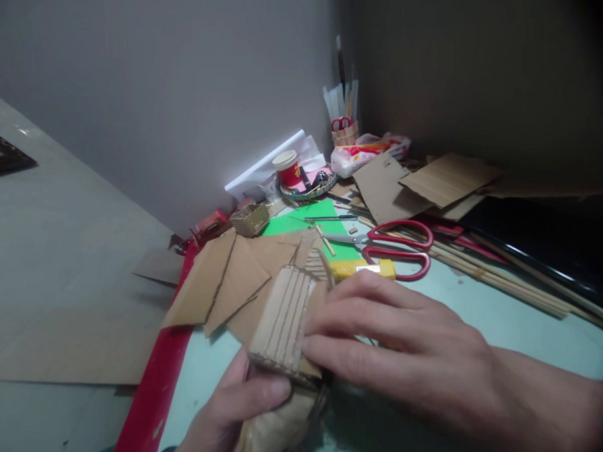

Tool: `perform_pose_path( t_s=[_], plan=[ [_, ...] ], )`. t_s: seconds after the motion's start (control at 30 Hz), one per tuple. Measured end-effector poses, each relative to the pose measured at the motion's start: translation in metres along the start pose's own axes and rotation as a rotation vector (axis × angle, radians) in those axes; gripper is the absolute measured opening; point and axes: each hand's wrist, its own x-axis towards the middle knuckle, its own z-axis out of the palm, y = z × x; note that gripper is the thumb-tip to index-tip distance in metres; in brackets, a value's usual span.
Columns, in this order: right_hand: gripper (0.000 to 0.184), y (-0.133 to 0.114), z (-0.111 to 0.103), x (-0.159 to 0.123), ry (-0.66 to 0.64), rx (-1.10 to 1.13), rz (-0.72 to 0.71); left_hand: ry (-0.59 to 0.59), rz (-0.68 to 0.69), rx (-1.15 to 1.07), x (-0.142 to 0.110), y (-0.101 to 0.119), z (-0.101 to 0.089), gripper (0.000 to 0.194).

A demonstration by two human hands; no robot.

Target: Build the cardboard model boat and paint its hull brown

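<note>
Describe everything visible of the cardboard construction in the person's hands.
The cardboard construction is brown and boxy. Its paler top carries lengthwise ridges, like exposed corrugation; the near end shows a rough, fluted edge. A smoother brown section shows beneath; whether it is joined is unclear. It slants away from the viewer, over the pale tabletop. The left hand grips its near end; the right hand touches its right side.
</note>
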Motion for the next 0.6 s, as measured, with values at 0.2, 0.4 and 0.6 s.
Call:
perform_pose_path(
  t_s=[0.2,0.4,0.6],
  plan=[
    [0.017,-0.013,-0.003,0.012,0.111,0.053,0.386,0.277,0.272,0.237,0.0,-0.005,-0.002,0.05],
    [0.019,-0.027,-0.005,0.027,-0.234,0.24,0.855,0.386,0.266,0.573,0.006,-0.008,-0.008,0.083],
    [0.026,-0.023,-0.008,0.026,-0.183,0.062,0.765,0.325,0.189,0.348,-0.005,-0.016,-0.033,0.093]
  ],
)
